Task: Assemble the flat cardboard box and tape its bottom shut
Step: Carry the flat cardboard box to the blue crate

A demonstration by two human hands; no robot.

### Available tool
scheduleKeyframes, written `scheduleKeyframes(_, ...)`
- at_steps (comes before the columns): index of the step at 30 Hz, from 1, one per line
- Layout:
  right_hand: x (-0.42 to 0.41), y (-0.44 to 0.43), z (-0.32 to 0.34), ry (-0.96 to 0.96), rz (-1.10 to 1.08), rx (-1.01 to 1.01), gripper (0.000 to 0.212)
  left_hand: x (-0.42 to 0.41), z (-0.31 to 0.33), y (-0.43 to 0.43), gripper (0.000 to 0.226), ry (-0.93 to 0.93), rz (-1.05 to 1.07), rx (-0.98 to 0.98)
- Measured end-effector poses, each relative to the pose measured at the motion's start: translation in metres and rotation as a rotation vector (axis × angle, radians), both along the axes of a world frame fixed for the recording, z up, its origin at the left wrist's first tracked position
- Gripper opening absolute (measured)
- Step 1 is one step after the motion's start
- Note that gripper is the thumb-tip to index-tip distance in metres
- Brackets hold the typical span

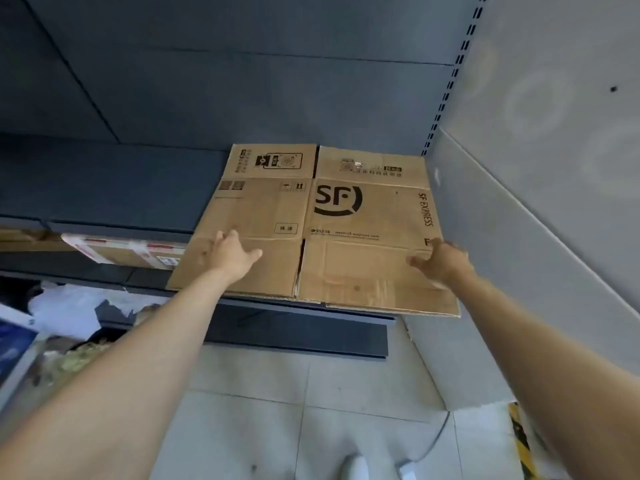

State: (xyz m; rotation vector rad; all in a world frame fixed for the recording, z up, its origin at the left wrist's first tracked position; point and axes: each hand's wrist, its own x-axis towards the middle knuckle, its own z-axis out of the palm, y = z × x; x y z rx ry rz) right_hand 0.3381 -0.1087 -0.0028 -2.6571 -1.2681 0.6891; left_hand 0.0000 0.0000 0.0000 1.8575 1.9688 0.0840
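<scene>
Your left hand lay flat on the box, fingers spread and thumb out to the right — released, palm down on the near left flap, grasping nothing. Your right hand was at the box's right edge, on the near right flap; its fingers were blurred and partly hidden behind the hand, so you could not tell whether they had closed on the edge or only rested there. The box itself was still folded flat, printed side up, lying on the dark shelf with its near edge hanging a little over the shelf's front lip. The slit between the two near flaps ran between your hands, closer to the left one. The round black logo sat beyond that slit, further from you than either hand, and the lettering down the right side ran just beyond your right fingers. To the left of your left hand, on a lower level, lay a taped parcel. Under your forearms was the tiled floor — pale, with a cable below your right arm.
</scene>
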Motion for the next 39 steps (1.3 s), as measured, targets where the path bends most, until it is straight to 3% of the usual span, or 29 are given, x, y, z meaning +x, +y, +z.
scheduleKeyframes(2,0.010,0.004,-0.010,0.038,-0.068,-0.018,0.074,-0.005,-0.009,0.007,0.076,0.063,0.083,-0.031)
scheduleKeyframes(7,0.022,0.016,-0.031,0.286,-0.262,0.067,0.071,-0.027,-0.027,0.021,0.089,0.025,0.282,-0.114)
scheduleKeyframes(12,0.020,0.023,-0.039,0.307,-0.407,0.119,0.072,-0.046,-0.034,0.035,0.110,-0.058,0.443,-0.160)
scheduleKeyframes(18,0.014,0.022,-0.029,0.319,-0.542,0.282,0.073,-0.059,-0.022,0.053,0.105,-0.188,0.598,-0.149)
scheduleKeyframes(28,-0.006,-0.017,0.011,0.348,-0.615,0.425,0.072,-0.077,0.029,0.037,0.108,-0.510,0.646,-0.080)
scheduleKeyframes(33,-0.008,-0.053,0.031,0.391,-0.577,0.466,0.081,-0.078,0.054,-0.023,0.085,-0.607,0.687,0.000)
scheduleKeyframes(39,-0.012,-0.111,0.048,0.462,-0.514,0.514,0.090,-0.088,0.070,-0.098,0.100,-0.776,0.761,0.071)
